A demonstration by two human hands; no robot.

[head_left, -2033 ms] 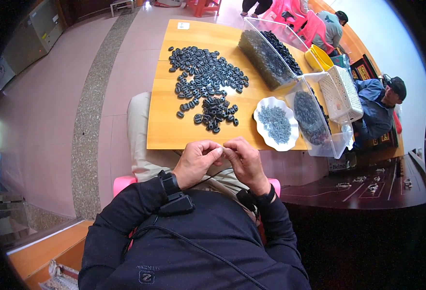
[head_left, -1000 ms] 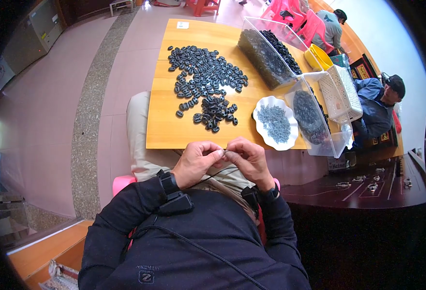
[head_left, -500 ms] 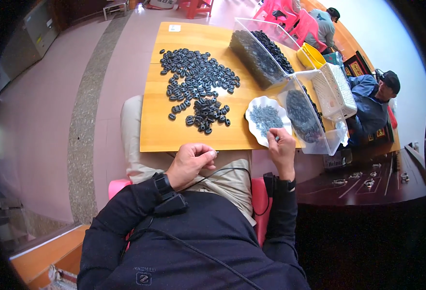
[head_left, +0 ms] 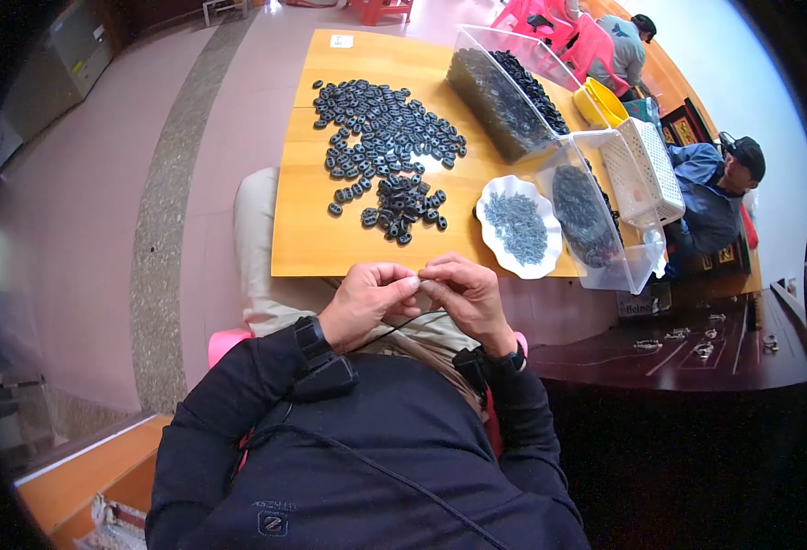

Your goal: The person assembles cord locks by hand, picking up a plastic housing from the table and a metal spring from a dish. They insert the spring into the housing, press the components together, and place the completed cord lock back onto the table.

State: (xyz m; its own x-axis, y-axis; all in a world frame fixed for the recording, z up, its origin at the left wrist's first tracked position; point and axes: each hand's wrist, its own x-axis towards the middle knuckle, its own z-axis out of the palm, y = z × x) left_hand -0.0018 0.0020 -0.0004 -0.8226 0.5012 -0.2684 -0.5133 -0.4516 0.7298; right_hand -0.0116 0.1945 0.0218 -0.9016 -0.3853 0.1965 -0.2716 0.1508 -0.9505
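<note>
My left hand (head_left: 367, 304) and my right hand (head_left: 466, 299) meet in front of the table's near edge, above my lap. The fingers of both are closed in a pinch, tips touching or nearly so. Whatever sits between them is too small to make out. Beyond them lies a heap of small black oval pieces with two holes (head_left: 403, 203), and more of these spread flat farther back. A white scalloped dish (head_left: 484, 240) to the right of my hands holds many tiny greyish, clear-looking parts.
Two clear plastic bins (head_left: 513, 147) (head_left: 619, 275) with dark pieces line the right side of the wooden table (head_left: 316, 247). Past them are a white perforated basket (head_left: 643, 174) and a yellow bowl (head_left: 602, 103). A person (head_left: 710, 197) sits at the right. A black cable crosses my lap.
My right hand has left the white dish and moved left to meet my left hand. The left hand stays pinched in nearly the same place. The view has shifted slightly.
</note>
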